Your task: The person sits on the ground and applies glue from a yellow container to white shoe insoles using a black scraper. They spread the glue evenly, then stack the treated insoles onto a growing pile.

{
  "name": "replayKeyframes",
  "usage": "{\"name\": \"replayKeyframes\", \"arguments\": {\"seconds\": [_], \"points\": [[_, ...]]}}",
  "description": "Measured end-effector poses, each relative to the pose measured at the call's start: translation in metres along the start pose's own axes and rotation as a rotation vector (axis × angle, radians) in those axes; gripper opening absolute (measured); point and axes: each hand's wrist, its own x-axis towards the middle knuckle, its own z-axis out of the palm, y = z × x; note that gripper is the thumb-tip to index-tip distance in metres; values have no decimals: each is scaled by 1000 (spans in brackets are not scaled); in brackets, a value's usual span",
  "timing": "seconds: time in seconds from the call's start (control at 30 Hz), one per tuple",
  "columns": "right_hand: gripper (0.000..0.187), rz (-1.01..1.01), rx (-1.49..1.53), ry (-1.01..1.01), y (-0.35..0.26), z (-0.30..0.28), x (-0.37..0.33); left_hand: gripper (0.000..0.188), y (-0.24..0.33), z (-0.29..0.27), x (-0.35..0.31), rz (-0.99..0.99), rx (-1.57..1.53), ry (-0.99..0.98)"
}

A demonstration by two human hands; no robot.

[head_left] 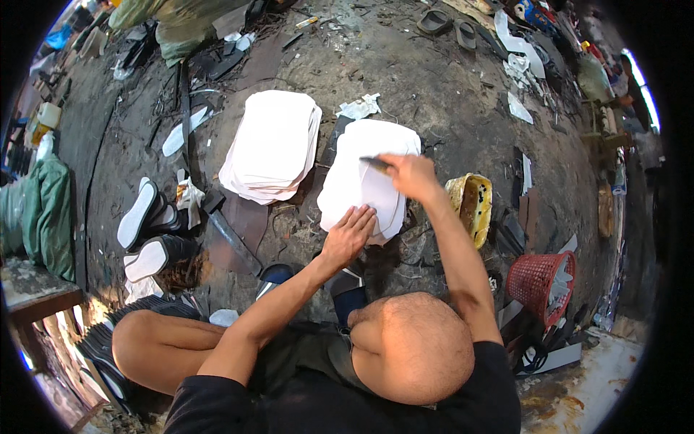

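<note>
My left hand (345, 237) lies flat with its fingers stretched out on the near edge of a stack of white sheets with rounded corners (387, 137). Closed around a short dark brush (374, 164), my right hand (412, 176) holds it against the top sheet of that stack. Its bristles are too small to make out clearly. To the left stands a second, taller pile of similar white sheets (273, 137), its edges uneven. A yellow, stained tub (479, 210) sits just right of the right hand's stack.
White-soled shoes (137, 215) and dark strips (235, 242) lie on the left. A red basket (535, 286) with scraps is tipped at the right. Sandals (435, 23) lie at the back, and a green sack (45, 217) rests far left. Scraps litter the dark floor (347, 65).
</note>
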Motion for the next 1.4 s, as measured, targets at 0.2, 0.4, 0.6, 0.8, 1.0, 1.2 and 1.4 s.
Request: {"name": "replayKeyframes", "arguments": {"seconds": [0.2, 0.4, 0.6, 0.8, 1.0, 1.2, 1.4], "points": [[38, 58, 44, 196, 15, 11, 17, 76, -14, -21, 19, 29, -203, -125], [38, -114, 116, 171, -45, 32, -53, 36, -18, -1, -24, -759, -316, 672], [41, -294, -46, 216, -51, 56, -114, 34, -20, 9, -33, -993, -670, 574], [49, -385, -113, 159, -39, 64, -145, 34, -23, 7, -30, -973, -671, 475], [33, 46, 868, 464, -16, -28, -158, 49, -9, -24, -20, -536, -152, 520], [30, 112, 1105, 905, 14, -77, -161, 44, -6, -36, 55, 218, 182, -82], [33, 231, 1154, 883, 16, -51, -168, 46, -42, -53, 89, 189, -166, -250]]}}
